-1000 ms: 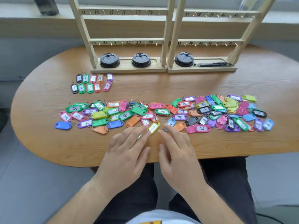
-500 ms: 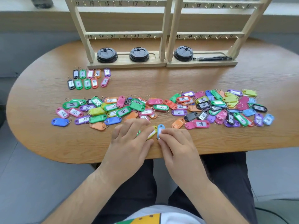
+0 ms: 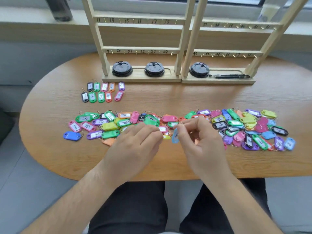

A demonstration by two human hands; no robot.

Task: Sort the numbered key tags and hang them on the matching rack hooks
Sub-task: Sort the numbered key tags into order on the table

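Observation:
A long heap of coloured numbered key tags (image 3: 236, 125) lies across the wooden table (image 3: 168, 98). My right hand (image 3: 200, 146) pinches a light blue tag (image 3: 175, 137) marked 6 and holds it just above the heap's middle. My left hand (image 3: 133, 146) hovers beside it with relaxed fingers over a yellow tag (image 3: 166, 137), holding nothing. Sorted tags (image 3: 103, 92) numbered 1 to 5 lie in two short rows at the left. Two wooden racks (image 3: 140, 49) (image 3: 226, 53) with numbered hooks stand at the back; no tags hang on them.
Black cup lids (image 3: 122, 69) (image 3: 154, 69) (image 3: 199, 69) and a black pen (image 3: 229, 76) sit on the rack bases. A dark bottle (image 3: 59, 9) stands on the sill behind. Bare wood lies between racks and heap. The table's front edge runs just under my wrists.
My right hand dragged a light blue tag out of the heap, then picked it up. Both hands rose off the table edge toward the heap.

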